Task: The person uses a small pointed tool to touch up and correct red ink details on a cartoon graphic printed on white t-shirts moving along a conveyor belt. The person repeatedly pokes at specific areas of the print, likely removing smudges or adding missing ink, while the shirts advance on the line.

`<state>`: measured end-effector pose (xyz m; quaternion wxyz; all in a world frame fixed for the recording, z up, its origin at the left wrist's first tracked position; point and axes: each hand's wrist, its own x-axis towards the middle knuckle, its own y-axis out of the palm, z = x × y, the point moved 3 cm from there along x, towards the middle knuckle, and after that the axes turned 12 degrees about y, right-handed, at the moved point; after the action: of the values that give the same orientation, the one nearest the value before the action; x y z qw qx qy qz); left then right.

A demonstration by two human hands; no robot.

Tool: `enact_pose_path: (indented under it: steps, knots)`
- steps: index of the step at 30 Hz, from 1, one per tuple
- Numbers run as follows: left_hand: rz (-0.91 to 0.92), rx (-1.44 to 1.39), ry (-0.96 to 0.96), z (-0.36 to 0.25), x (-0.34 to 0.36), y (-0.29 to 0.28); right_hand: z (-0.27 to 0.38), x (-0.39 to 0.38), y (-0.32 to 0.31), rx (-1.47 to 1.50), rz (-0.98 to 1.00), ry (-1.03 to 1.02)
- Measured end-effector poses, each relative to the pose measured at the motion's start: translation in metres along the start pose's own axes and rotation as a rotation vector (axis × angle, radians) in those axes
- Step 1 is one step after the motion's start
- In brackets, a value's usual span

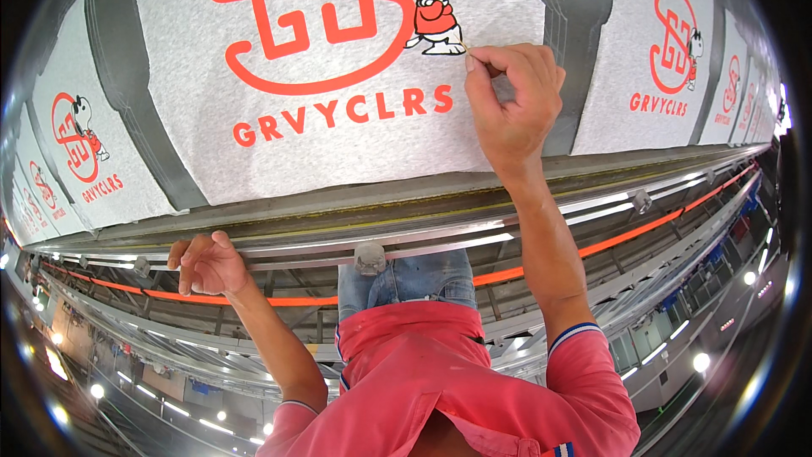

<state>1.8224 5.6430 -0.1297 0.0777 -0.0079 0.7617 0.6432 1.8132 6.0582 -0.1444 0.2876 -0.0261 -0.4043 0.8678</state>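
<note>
Head view showed a grey fabric panel (355, 142) lying flat on a long worktop (578, 13), its lower edge close along the worktop's near edge, with a dark strip bare on either side of it. Red lettering (342, 112) and a cartoon dog print (433, 13) marked its face. The right hand (514, 97) reached over the near edge to the panel's right part, thumb and forefinger pinched together beside the dog's foot on what seemed a thin sliver (463, 46) (too small to tell what it was). The left hand (207, 267) hung with loosely curled fingers by the metal rail (423, 245) in front of the near edge, apparently gripping nothing; whether it touched the rail could not be told.

The cloth looked light, soft and limp, likely to wrinkle or stretch under a one-sided pull, though it lay almost smooth and perhaps clung to the surface below. Its printed areas seemed the delicate part, apt to smear if the ink was wet (the picture did not settle that). The safest hold would have been the plain grey margin near the lower corners, with both hands sharing the pull.
</note>
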Motion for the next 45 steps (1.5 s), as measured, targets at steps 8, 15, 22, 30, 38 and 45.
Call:
enact_pose_path:
  steps: [8, 15, 22, 30, 38, 45]
  knots:
    - [0.029, 0.02, 0.004, 0.0042, 0.0022, 0.004, 0.0012, 0.0, -0.0017, 0.01, 0.007, 0.03]
    - [0.03, 0.016, 0.023, 0.0036, 0.0022, 0.0027, 0.0026, 0.0014, -0.0009, -0.022, 0.012, 0.014]
    - [0.032, 0.046, 0.025, 0.0061, 0.0029, 0.0044, 0.0009, 0.0003, 0.0004, -0.022, 0.016, 0.018]
    - [0.026, 0.048, 0.006, 0.0043, 0.0037, 0.0048, 0.0, 0.0009, 0.0009, -0.011, 0.012, 0.006]
    - [0.022, 0.036, 0.002, 0.0029, 0.0035, 0.0031, 0.0, 0.0002, 0.0007, -0.004, 0.007, 0.021]
    - [0.02, 0.024, -0.01, 0.0021, 0.0038, 0.0028, 0.0001, 0.0002, 0.0015, -0.017, 0.013, 0.007]
